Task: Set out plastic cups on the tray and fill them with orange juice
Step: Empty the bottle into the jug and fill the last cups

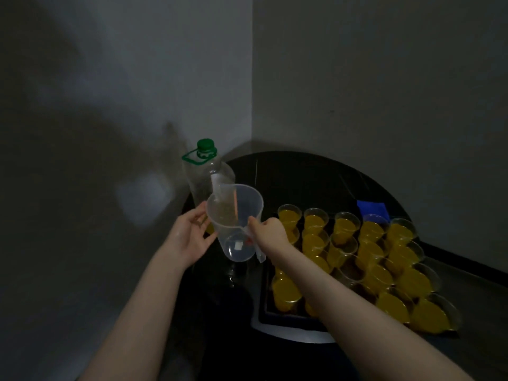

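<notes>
A clear plastic measuring jug (pixel 233 213) is held up above the dark counter, tilted with its mouth toward the camera; it looks nearly empty. My right hand (pixel 268 232) grips the jug's handle. My left hand (pixel 189 236) touches the jug's left side with relaxed fingers. Several clear plastic cups (pixel 368 254) filled with orange juice stand in rows on a dark tray (pixel 268 312) to the right of the jug. My right forearm hides part of the front cups.
A large clear bottle (pixel 207 174) with a green cap and green handle stands behind the jug, near the wall corner. A blue cloth (pixel 372 209) lies behind the cups. The round dark counter (pixel 302 174) meets grey walls at the back and left.
</notes>
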